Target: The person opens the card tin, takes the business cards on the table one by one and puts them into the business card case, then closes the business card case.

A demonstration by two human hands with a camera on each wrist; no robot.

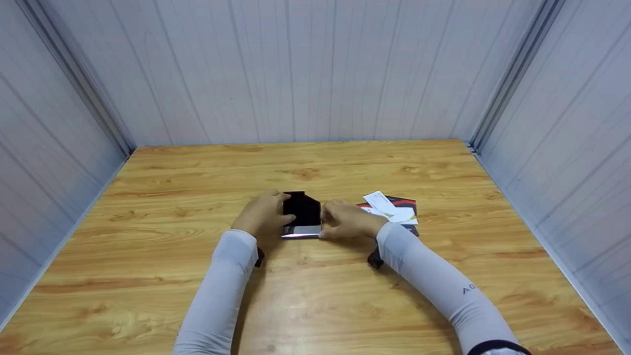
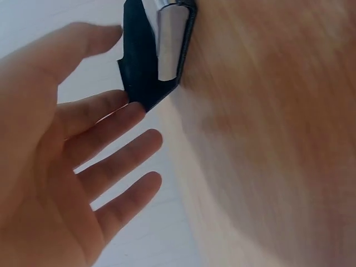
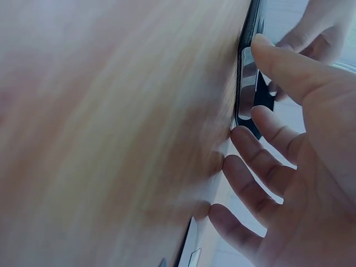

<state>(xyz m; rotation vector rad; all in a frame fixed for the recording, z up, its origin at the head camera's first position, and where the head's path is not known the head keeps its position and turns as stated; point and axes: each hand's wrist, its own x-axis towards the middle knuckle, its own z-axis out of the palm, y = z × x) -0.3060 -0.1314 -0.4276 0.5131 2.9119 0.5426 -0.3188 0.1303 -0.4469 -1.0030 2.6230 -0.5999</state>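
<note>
A black card case with a shiny silver strip along its near edge lies on the wooden table between both hands. My left hand is at its left side, thumb and forefinger touching the black part. In the left wrist view, that hand's fingers are spread and nearly straight. With thumb and forefinger my right hand holds the right side of the case, thumb by the near corner. The right wrist view shows its other fingers loosely bent, tips down at the tabletop.
To the right, partly behind my right wrist, lie several printed cards: a white card overlaps others on a dark card with a red stripe. Panelled walls stand behind and on both sides of the table.
</note>
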